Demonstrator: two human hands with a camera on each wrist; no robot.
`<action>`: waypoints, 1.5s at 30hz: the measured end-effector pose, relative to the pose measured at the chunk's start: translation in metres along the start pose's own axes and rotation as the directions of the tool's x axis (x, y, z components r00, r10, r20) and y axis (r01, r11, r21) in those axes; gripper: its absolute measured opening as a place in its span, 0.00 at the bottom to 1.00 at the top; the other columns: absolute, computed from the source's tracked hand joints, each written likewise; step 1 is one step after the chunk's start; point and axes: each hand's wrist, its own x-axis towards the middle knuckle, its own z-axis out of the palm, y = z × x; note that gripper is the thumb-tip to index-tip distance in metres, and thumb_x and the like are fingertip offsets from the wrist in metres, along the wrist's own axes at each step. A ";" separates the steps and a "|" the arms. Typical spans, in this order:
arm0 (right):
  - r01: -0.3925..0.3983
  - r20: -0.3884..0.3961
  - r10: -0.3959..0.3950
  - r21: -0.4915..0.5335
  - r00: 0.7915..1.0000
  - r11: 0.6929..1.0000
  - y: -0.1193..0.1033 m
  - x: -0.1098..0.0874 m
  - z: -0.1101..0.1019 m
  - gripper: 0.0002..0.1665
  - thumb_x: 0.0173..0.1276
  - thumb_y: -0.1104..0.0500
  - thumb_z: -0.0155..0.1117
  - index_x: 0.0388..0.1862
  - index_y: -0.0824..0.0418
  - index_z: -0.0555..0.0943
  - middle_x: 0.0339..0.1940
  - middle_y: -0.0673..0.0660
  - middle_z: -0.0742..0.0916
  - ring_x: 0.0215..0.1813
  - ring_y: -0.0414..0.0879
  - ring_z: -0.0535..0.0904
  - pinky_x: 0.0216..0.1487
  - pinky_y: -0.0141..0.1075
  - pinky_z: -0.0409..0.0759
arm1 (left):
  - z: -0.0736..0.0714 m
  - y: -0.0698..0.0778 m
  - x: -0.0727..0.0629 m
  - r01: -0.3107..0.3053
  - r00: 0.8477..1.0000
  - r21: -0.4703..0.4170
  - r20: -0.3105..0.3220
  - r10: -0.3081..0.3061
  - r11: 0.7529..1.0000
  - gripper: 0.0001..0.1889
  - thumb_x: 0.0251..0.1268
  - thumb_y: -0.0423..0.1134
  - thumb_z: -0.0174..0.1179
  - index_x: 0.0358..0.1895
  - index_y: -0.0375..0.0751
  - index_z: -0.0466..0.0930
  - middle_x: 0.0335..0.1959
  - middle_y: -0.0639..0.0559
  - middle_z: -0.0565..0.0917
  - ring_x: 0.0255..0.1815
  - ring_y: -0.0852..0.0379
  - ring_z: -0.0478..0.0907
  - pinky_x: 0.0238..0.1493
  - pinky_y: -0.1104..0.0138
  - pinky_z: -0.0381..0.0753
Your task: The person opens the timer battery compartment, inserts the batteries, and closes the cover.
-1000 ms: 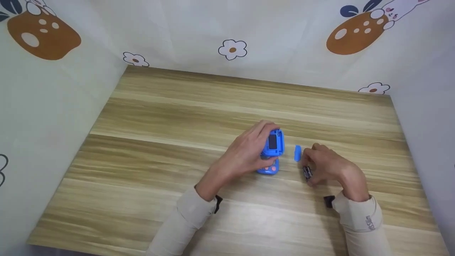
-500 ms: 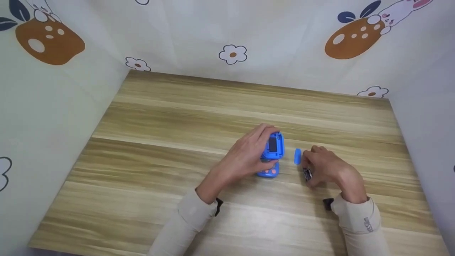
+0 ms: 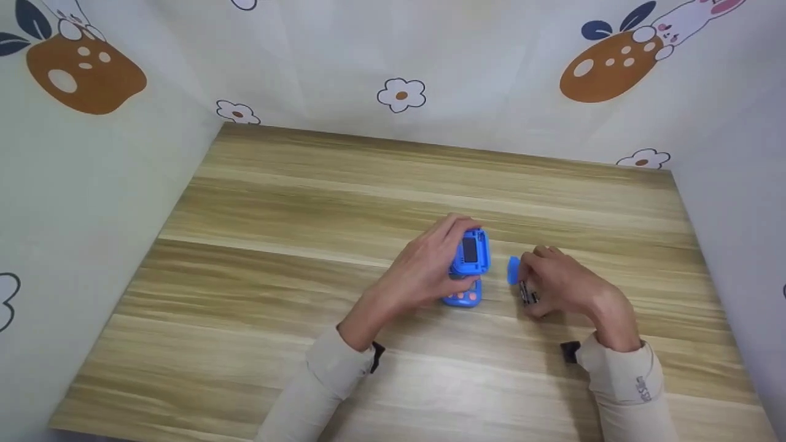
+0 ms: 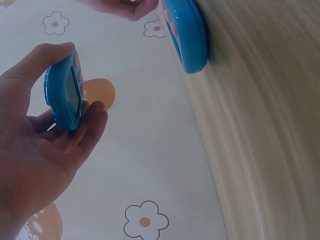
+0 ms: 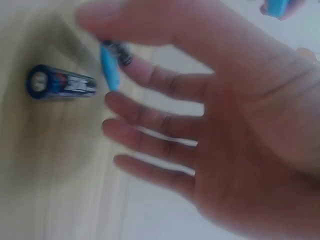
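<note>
My left hand (image 3: 424, 270) grips a blue handheld toy (image 3: 482, 252) by its edges, thumb below and fingers above. Its side toward the head camera has a dark rectangle and a recessed slot; the left wrist view shows a screen and pink buttons on the held toy (image 4: 65, 92). A second blue toy (image 3: 463, 299) with pink buttons lies on the table beneath it. With thumb and index finger, my right hand (image 3: 568, 282) pinches a battery (image 5: 119, 52), partly hidden by the fingers. Another battery (image 5: 62, 82) lies on the table below that hand.
A small blue cover (image 3: 513, 271) lies on the wood-grain table (image 3: 276, 307), between the held toy and my right hand. Patterned cloth walls (image 3: 319, 73) stand along the table's back and sides.
My right hand has shifted slightly up and left, and the battery in its fingers has come apart from the one beside it. The left hand keeps its hold on the blue toy.
</note>
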 end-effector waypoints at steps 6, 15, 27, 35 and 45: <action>0.055 -0.085 -0.042 0.145 0.995 0.988 -0.003 -0.005 -0.010 0.28 0.45 0.59 0.81 0.45 0.58 0.77 0.44 0.54 0.78 0.49 0.51 0.73 0.51 0.46 0.74 | 0.000 -0.001 0.001 0.026 1.000 -0.039 0.006 -0.025 0.999 0.41 0.56 0.50 0.72 0.69 0.43 0.61 0.59 0.52 0.69 0.55 0.60 0.70 0.55 0.66 0.75; 0.269 -0.242 -0.193 0.336 0.951 0.903 -0.010 -0.009 -0.020 0.26 0.53 0.54 0.80 0.49 0.53 0.78 0.41 0.45 0.84 0.45 0.43 0.80 0.49 0.35 0.78 | 0.005 -0.003 0.001 0.048 0.999 -0.143 0.031 -0.044 0.988 0.41 0.54 0.47 0.74 0.69 0.46 0.61 0.61 0.54 0.68 0.58 0.59 0.69 0.57 0.67 0.74; 0.436 -0.408 -0.272 0.392 0.872 0.810 -0.041 -0.013 -0.034 0.29 0.53 0.67 0.78 0.54 0.63 0.80 0.33 0.52 0.85 0.39 0.46 0.80 0.47 0.31 0.75 | 0.006 -0.005 0.000 0.053 0.998 -0.254 0.040 -0.044 0.966 0.40 0.52 0.46 0.75 0.68 0.47 0.64 0.59 0.55 0.69 0.57 0.59 0.70 0.55 0.66 0.75; 0.419 -0.418 -0.245 0.397 0.875 0.817 -0.054 -0.015 -0.039 0.27 0.52 0.69 0.77 0.53 0.65 0.81 0.31 0.51 0.84 0.37 0.45 0.79 0.42 0.30 0.76 | 0.007 -0.003 0.001 0.064 0.997 -0.280 0.059 -0.049 0.958 0.40 0.53 0.47 0.74 0.69 0.49 0.63 0.60 0.56 0.68 0.58 0.59 0.69 0.57 0.66 0.74; 0.438 -0.448 -0.261 0.352 0.855 0.827 -0.058 -0.013 -0.038 0.25 0.52 0.67 0.79 0.51 0.65 0.84 0.32 0.50 0.84 0.37 0.43 0.79 0.42 0.29 0.77 | 0.009 -0.002 0.001 0.068 0.996 -0.318 0.074 -0.047 0.946 0.40 0.54 0.48 0.74 0.69 0.46 0.63 0.60 0.55 0.69 0.59 0.58 0.70 0.56 0.67 0.74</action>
